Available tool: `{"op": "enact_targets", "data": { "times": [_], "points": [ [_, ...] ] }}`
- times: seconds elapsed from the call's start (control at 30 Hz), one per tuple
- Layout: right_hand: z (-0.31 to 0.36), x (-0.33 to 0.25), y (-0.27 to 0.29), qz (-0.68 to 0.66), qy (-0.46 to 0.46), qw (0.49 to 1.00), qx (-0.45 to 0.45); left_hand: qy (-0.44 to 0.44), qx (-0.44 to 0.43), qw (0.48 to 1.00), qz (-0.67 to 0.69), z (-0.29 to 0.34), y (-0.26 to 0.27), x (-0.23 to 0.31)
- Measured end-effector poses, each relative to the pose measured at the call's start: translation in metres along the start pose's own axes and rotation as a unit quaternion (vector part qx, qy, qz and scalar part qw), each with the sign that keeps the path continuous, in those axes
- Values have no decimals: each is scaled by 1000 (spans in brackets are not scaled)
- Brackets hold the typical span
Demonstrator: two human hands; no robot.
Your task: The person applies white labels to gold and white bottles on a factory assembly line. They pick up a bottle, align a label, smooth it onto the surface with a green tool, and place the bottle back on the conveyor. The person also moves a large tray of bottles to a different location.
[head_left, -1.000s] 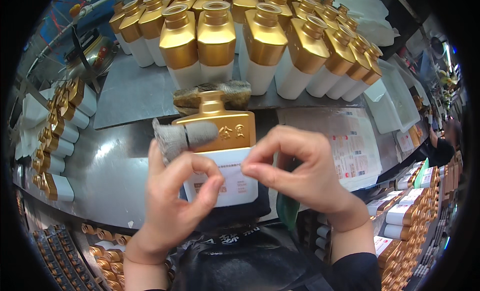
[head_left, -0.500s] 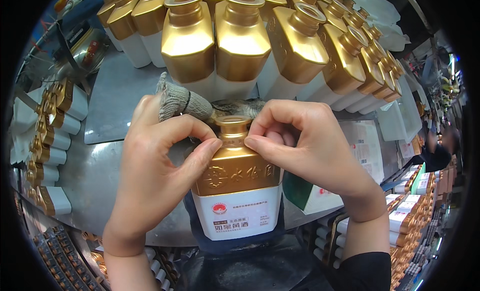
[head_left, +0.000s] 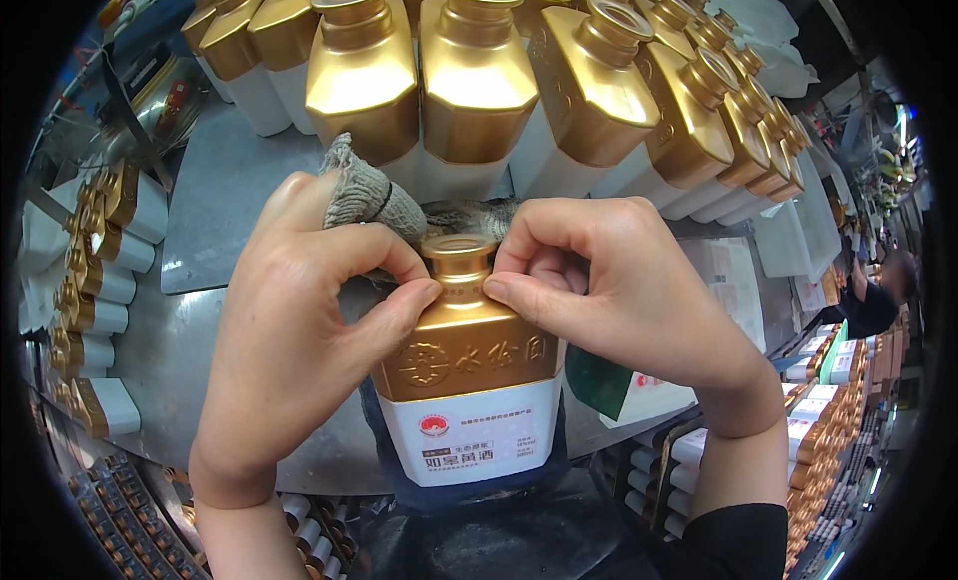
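A squat bottle with a gold shoulder and neck and a white lower body (head_left: 467,380) stands upright at the near edge of the grey metal desk (head_left: 215,181), held between both hands. The left hand (head_left: 299,330) has its grip closed on the bottle's neck and shoulder from the left, thumb tip against the neck, with a coarse grey knitted cloth (head_left: 364,196) tucked behind its fingers. The right hand (head_left: 619,290) pinches the neck from the right, thumb and curled fingers closed on it. The bottle's mouth is open; its contents cannot be made out. Behind stands a packed row of matching gold-and-white bottles (head_left: 479,91), their bases hidden by the hands. More such bottles (head_left: 95,281) lie at the left, cut off by the rim.
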State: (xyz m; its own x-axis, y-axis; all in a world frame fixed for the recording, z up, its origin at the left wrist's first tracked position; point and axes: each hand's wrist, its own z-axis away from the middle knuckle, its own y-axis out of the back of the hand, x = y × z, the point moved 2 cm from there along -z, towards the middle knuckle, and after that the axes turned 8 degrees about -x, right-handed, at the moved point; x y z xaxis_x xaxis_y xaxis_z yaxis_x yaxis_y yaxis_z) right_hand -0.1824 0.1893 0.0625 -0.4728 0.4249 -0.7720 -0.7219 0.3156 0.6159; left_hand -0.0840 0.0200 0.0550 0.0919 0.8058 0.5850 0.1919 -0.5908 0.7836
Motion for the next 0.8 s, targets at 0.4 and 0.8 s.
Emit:
{"op": "enact_targets", "data": {
  "times": [0.4, 0.8],
  "points": [
    [-1, -2, 1, 74, 31, 997, 17, -26, -9, 1000, 2, -3, 2, 0],
    [36, 2, 8, 62, -6, 994, 90, 0, 93, 993, -76, 15, 8, 7]
  ]
}}
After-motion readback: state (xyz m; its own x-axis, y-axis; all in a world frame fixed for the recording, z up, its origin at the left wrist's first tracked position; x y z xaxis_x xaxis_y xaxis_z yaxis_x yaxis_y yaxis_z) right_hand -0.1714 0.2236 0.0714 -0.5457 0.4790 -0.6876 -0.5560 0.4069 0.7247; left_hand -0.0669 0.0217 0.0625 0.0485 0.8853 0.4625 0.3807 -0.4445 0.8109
